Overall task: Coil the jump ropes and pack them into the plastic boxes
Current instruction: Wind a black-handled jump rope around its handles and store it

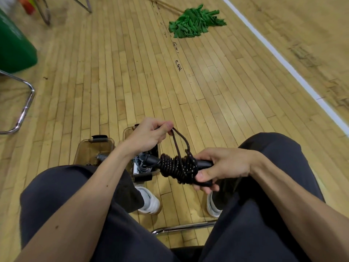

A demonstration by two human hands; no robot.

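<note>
A black jump rope [177, 166] with pale flecks is wound in a tight coil around its black handles. My right hand [222, 167] grips the handle end of the bundle above my right knee. My left hand [149, 134] pinches a loose loop of the same rope and holds it up and to the left of the coil. Below my hands, two clear brownish plastic boxes stand on the floor: the left box [90, 148] and the right box [128, 132], partly hidden by my left arm, with dark and grey items inside.
I sit on a chrome-framed chair [185, 226] over a wooden gym floor. A green mop head [194, 21] lies far ahead. A green bin [13, 44] and a chrome chair leg [24, 108] are at the left. A white court line [283, 59] runs at the right.
</note>
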